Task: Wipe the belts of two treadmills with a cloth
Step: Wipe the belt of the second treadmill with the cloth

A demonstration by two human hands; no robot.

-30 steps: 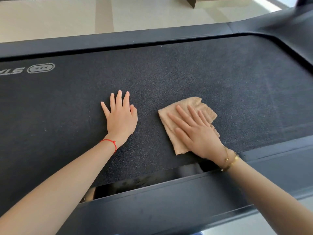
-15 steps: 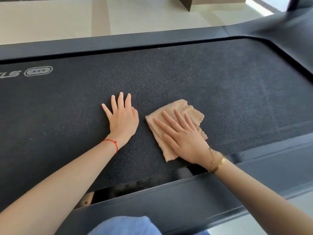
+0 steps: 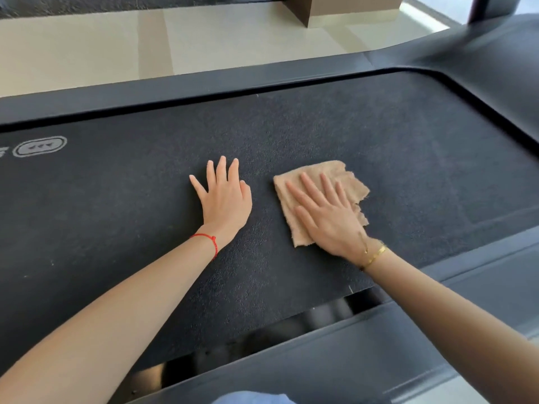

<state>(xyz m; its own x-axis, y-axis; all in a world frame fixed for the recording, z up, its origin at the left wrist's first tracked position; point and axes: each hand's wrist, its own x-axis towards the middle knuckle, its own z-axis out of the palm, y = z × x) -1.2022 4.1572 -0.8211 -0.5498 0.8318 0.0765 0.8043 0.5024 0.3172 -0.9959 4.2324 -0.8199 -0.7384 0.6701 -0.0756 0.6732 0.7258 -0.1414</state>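
A black textured treadmill belt [image 3: 408, 135] fills most of the head view. On it lies a tan, frayed cloth [image 3: 354, 186], right of centre. My right hand [image 3: 326, 217] presses flat on the cloth with fingers spread, covering its lower half; a gold bracelet is on that wrist. My left hand [image 3: 226, 205] rests flat on the bare belt just left of the cloth, apart from it, holding nothing; a red string is on that wrist.
Dark side rails run along the far edge [image 3: 204, 88] and the near edge [image 3: 335, 354] of the belt. The motor cover [image 3: 495, 62] rises at the right end. A grey logo [image 3: 40, 145] is printed at far left. Beyond is a pale tiled floor [image 3: 233, 39].
My right hand slid the cloth left toward my left hand, then back to the right and slightly farther away. My left hand stayed planted on the belt.
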